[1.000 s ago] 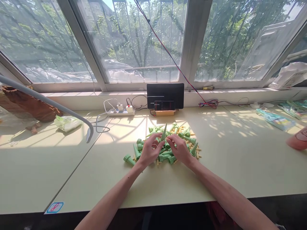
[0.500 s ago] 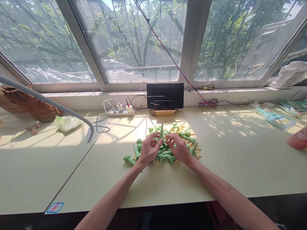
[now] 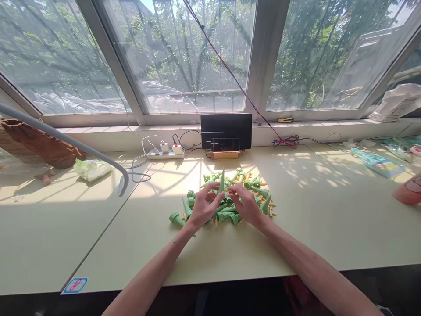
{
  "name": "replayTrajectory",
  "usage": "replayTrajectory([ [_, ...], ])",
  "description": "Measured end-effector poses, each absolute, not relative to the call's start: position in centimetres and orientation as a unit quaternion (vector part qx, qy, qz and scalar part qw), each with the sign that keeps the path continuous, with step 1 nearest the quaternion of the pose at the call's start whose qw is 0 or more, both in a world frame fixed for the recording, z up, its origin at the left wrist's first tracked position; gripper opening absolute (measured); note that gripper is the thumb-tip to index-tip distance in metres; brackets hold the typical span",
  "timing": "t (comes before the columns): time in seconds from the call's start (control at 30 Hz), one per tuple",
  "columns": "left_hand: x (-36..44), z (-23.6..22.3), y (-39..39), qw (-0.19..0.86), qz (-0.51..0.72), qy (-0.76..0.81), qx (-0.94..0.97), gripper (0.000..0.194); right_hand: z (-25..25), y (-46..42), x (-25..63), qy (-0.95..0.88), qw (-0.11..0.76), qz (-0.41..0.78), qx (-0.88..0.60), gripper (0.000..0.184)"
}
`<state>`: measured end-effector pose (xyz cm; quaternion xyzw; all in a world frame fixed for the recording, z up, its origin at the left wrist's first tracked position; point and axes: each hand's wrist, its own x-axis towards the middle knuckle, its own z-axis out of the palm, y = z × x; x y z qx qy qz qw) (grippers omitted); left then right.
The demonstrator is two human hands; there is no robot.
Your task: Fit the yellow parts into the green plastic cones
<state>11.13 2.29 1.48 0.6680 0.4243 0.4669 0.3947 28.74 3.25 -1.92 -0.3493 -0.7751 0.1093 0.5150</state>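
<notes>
My left hand [image 3: 204, 206] is closed on a green plastic plant watering spike [image 3: 222, 181], its pointed end up. Close to the spike's right side, my right hand [image 3: 245, 202] is in a pinch. A small yellow plastic piece [image 3: 228, 190] shows at those fingertips, mostly hidden by them. Both hands are over a pile of more green watering spikes [image 3: 225, 216], some lying and some standing point up. Small yellow branched pieces [image 3: 271, 210] are scattered among and behind them. The fingers hide part of the pile.
Behind the pile a phone [image 3: 225, 145] leans against a dark screen [image 3: 210, 125]. A power strip [image 3: 166, 154] with cables lies to its left. A grey curved bar [image 3: 82, 147] reaches in from the left. A reddish container [image 3: 409, 191] is at the right edge.
The spike in my left hand has dropped very slightly. Both hands hold nearly the same place, and the pile looks unchanged.
</notes>
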Motion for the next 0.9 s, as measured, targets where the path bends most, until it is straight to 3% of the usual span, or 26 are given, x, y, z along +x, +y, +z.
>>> replayTrajectory([
  [0.43,11.2,0.5,2.5,0.357,0.445,0.381,0.727,0.031,-1.8,3.1,28.7,-0.757,0.507,0.098,-0.400,0.033],
  [0.63,11.4,1.1,2.4,0.369,0.462,0.421,0.687,0.035,-1.4,2.9,28.5,-0.732,0.538,0.141,-0.395,0.014],
  [0.9,11.2,1.4,2.5,0.391,0.469,0.439,0.658,0.036,-1.9,3.4,28.7,-0.762,0.510,0.127,-0.379,0.017],
])
